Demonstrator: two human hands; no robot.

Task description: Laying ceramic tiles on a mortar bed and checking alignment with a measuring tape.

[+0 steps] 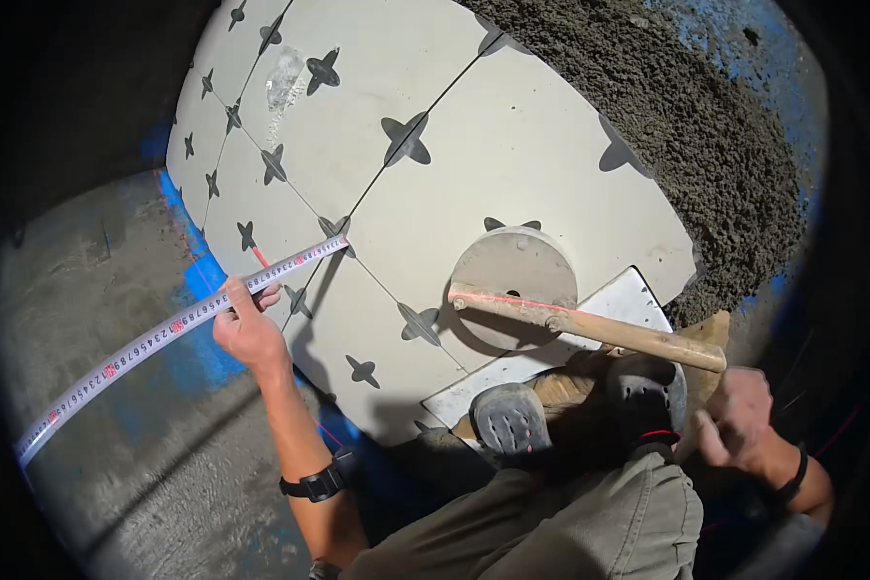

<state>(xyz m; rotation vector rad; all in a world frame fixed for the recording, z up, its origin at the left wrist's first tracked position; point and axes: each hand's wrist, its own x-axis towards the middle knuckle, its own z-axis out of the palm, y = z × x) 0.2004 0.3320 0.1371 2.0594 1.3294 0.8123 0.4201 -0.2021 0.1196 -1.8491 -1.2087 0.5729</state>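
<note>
My left hand [251, 324] is closed around the pale blade of a measuring tape [155, 338]. The blade's tip lies over a tile joint, and the rest curves off to the lower left. Beneath it spread cream floor tiles [512, 126] with dark four-petal motifs. At the right, beside a tan flat piece [704, 372], my right hand [739, 416] is curled and slightly blurred; what it grips, if anything, is hidden. A wooden handle [599, 331] lies across a round grey disc [517, 256], its right end close to that hand.
Under my grey shoes [510, 421] are wooden pieces and a white board [628, 295] on the tiles. Damp grey mortar [706, 145] borders the tiles at the upper right. Rough concrete with blue patches [179, 454] lies at the left. Red laser lines cross the scene.
</note>
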